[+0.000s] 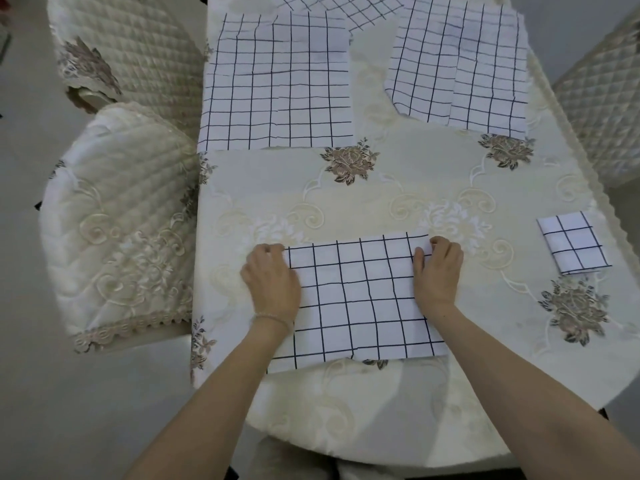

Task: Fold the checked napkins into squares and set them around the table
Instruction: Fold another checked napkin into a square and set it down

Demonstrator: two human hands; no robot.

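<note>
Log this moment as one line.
fold in progress | left hand, right hand pinch napkin far corners | folded square placed right

- I see white napkins point(360, 296) crossed by a dark navy grid.
- The tabletop point(381, 202) wears cream cloth with pale scrolls and brownish-mauve roses.
- My view's chair covers point(117, 216) are quilted ivory with matching floral embroidery.

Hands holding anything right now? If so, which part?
Yes: both hold the checked napkin nearest the person. The left hand pinches its far left corner, and the right hand pinches its far right corner.
</note>
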